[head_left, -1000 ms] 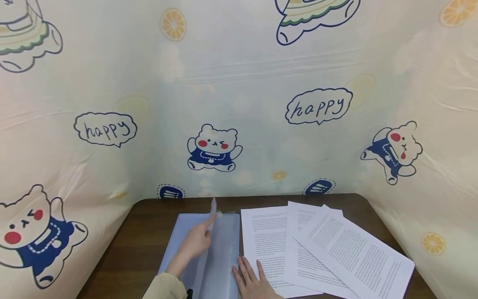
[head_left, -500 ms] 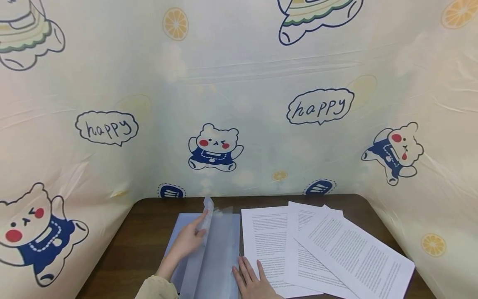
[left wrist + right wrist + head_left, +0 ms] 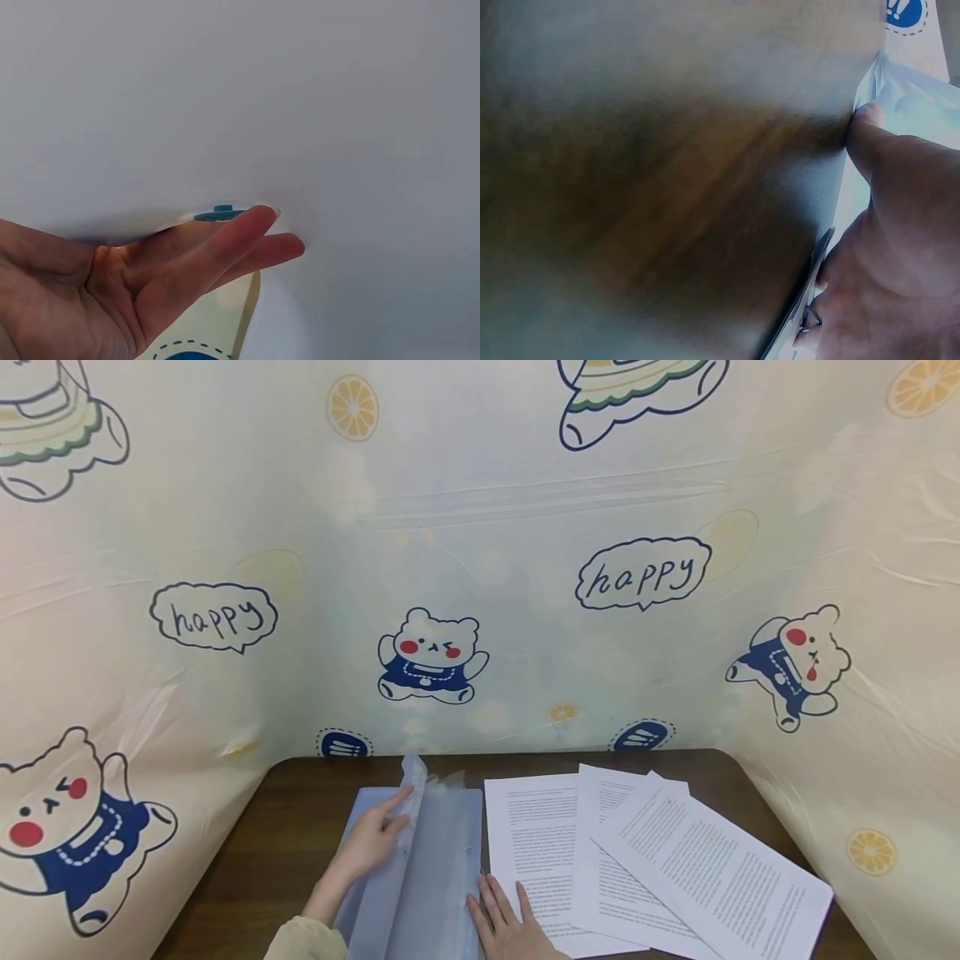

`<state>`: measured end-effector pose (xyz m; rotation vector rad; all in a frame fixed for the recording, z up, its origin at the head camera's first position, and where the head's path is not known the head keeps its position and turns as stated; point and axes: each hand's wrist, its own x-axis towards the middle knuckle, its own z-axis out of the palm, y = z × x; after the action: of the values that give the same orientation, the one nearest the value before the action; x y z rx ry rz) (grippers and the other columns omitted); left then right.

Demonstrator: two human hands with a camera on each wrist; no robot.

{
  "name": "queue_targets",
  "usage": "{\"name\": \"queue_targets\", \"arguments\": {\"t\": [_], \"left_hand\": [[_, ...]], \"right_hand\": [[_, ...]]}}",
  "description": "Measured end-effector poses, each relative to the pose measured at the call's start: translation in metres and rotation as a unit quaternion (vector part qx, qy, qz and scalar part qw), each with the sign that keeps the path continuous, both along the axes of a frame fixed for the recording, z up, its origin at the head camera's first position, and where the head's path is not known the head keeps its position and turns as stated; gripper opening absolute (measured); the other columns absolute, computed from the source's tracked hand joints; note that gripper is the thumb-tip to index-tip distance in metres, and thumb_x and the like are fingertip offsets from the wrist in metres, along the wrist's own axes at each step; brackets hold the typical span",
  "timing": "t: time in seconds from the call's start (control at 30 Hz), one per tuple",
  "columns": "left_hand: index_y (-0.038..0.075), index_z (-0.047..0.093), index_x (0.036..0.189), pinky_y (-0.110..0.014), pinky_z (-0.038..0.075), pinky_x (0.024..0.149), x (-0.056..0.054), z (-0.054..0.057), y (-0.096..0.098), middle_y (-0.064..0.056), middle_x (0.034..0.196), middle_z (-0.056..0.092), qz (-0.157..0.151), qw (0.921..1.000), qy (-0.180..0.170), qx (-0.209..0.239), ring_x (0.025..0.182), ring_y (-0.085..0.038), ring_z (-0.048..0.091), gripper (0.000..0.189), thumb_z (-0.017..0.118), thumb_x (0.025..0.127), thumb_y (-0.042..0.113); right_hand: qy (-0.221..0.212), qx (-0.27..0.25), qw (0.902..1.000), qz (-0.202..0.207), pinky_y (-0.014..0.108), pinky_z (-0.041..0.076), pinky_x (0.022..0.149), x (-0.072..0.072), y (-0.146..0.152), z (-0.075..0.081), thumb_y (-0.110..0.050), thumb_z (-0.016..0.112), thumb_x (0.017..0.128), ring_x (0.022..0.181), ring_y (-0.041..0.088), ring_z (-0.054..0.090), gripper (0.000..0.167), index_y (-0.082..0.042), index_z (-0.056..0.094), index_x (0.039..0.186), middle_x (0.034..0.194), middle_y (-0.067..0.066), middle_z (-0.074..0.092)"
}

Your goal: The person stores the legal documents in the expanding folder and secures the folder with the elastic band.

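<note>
Raised folder leaf [image 3: 390, 881] touched by the outstretched left hand [image 3: 367, 842].
Its long axis is pointed forward, right of that nearer hand; the right hand [image 3: 513, 925] is laid outspread.

Patterned backdrop cloth [image 3: 510, 485]: the lowercase word "happy", in dark blue handwritten-style lettering, appears twice, once in the left cloud-shaped speech bubble [image 3: 213, 617] and once in the right cloud-shaped speech bubble [image 3: 642, 573]. White sheets [image 3: 712, 868], overlapping on the bench [image 3: 247, 860]: dense lines of small dark print, too fine to read. Dark blue oval badge [image 3: 344, 743], low on the cloth: white strokes, not decipherable as letters.
</note>
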<state>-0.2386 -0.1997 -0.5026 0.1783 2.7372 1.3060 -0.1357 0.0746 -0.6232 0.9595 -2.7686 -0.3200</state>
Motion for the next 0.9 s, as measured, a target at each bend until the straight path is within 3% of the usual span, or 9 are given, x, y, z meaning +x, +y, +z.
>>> {"name": "queue_targets", "arguments": {"t": [0.13,0.23,0.33,0.4,0.47,0.53,0.67,0.83,0.9], "left_hand": [[0.011,0.047,0.167,-0.025,0.042,0.051,0.0,0.001,-0.005,-0.006,0.079,0.055,0.0,0.9998,-0.006,0.018,0.05,-0.008,0.039,0.054,0.057,0.113,0.009],[0.009,0.048,0.167,-0.027,0.043,0.052,0.001,0.003,-0.009,-0.017,0.109,0.069,0.005,0.9994,-0.008,0.032,0.05,-0.009,0.038,0.054,0.057,0.113,0.01],[0.01,0.047,0.167,-0.027,0.043,0.053,0.002,0.003,-0.012,-0.024,0.138,0.066,0.009,0.9991,-0.013,0.039,0.049,-0.009,0.036,0.054,0.057,0.114,0.012],[0.011,0.047,0.167,-0.027,0.042,0.053,0.002,0.003,-0.013,-0.025,0.146,0.062,0.011,0.9991,-0.015,0.039,0.049,-0.009,0.034,0.054,0.057,0.114,0.013],[0.012,0.047,0.168,-0.027,0.041,0.052,0.002,0.003,-0.015,-0.025,0.139,0.065,0.012,0.999,-0.018,0.04,0.049,-0.009,0.034,0.054,0.057,0.115,0.014],[0.013,0.047,0.168,-0.026,0.04,0.051,0.001,0.002,-0.017,-0.02,0.113,0.068,0.015,0.9987,-0.023,0.042,0.049,-0.009,0.034,0.053,0.056,0.115,0.015],[0.014,0.046,0.168,-0.024,0.037,0.051,0.0,0.003,-0.021,-0.002,0.075,0.043,0.021,0.9984,-0.032,0.043,0.048,-0.008,0.033,0.053,0.054,0.116,0.015],[0.014,0.044,0.169,-0.024,0.037,0.052,-0.001,0.005,-0.026,0.002,0.065,0.036,0.02,0.998,-0.034,0.048,0.049,-0.008,0.03,0.054,0.053,0.116,0.015],[0.014,0.044,0.169,-0.023,0.041,0.058,-0.001,0.006,-0.028,-0.005,0.071,0.05,0.016,0.9984,-0.03,0.046,0.056,-0.007,0.04,0.053,0.052,0.117,0.015]], "right_hand": [[0.006,0.003,1.0,0.003,0.048,0.05,0.119,0.001,0.0,0.0,-0.09,0.012,0.1,0.158,0.021,0.049,0.104,-0.019,0.039,0.171,0.176,0.003,0.041],[0.021,0.003,0.9997,0.008,0.048,0.051,0.117,0.001,0.001,0.0,-0.09,0.013,0.1,0.157,0.022,0.05,0.105,-0.018,0.035,0.173,0.175,0.005,0.043],[0.038,0.007,0.9992,0.012,0.048,0.051,0.116,0.002,0.001,0.001,-0.09,0.014,0.1,0.157,0.022,0.051,0.107,-0.016,0.025,0.176,0.174,0.006,0.044],[0.042,0.008,0.999,0.015,0.048,0.052,0.116,0.002,0.001,0.001,-0.089,0.015,0.1,0.157,0.022,0.052,0.107,-0.015,0.021,0.177,0.173,0.006,0.046],[0.041,0.009,0.999,0.016,0.048,0.052,0.116,0.002,0.002,0.002,-0.089,0.015,0.1,0.156,0.023,0.052,0.107,-0.015,0.024,0.176,0.173,0.006,0.047],[0.034,0.009,0.9993,0.015,0.048,0.052,0.116,0.002,0.002,0.003,-0.089,0.015,0.101,0.157,0.023,0.052,0.105,-0.016,0.031,0.174,0.173,0.006,0.046],[0.022,0.006,0.9997,0.013,0.048,0.052,0.116,0.001,0.001,0.004,-0.09,0.015,0.1,0.157,0.023,0.051,0.103,-0.018,0.045,0.167,0.173,0.006,0.046],[0.034,0.007,0.9993,0.014,0.048,0.052,0.115,0.002,0.001,0.004,-0.09,0.015,0.1,0.156,0.023,0.052,0.104,-0.017,0.043,0.168,0.173,0.007,0.046],[0.034,0.005,0.9993,0.014,0.049,0.052,0.115,0.002,0.001,0.004,-0.09,0.015,0.099,0.156,0.023,0.052,0.105,-0.016,0.044,0.168,0.172,0.007,0.047]]}}
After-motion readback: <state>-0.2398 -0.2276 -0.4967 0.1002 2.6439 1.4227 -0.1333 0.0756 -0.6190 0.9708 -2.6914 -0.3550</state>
